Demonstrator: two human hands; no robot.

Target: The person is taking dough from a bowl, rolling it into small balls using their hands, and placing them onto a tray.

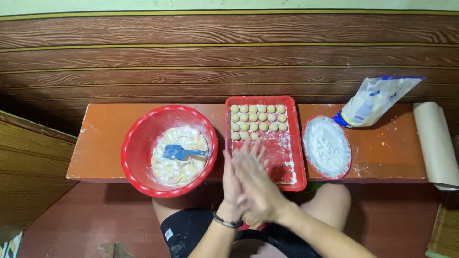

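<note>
My left hand (230,184) and my right hand (253,177) are pressed palm to palm over the near edge of a red tray (292,157); whether anything lies between the palms is hidden. The tray holds several small pale dough balls (258,118) in rows at its far end and is dusted with flour. To the left stands a red bowl (138,153) with pale dough (179,167) and a blue scraper (179,153) lying in it.
A plate of white flour (326,145) sits right of the tray. Behind it leans a plastic flour bag (375,100). A roll of brown paper (436,143) lies at the right end of the orange bench (100,138). A wood-panel wall rises behind.
</note>
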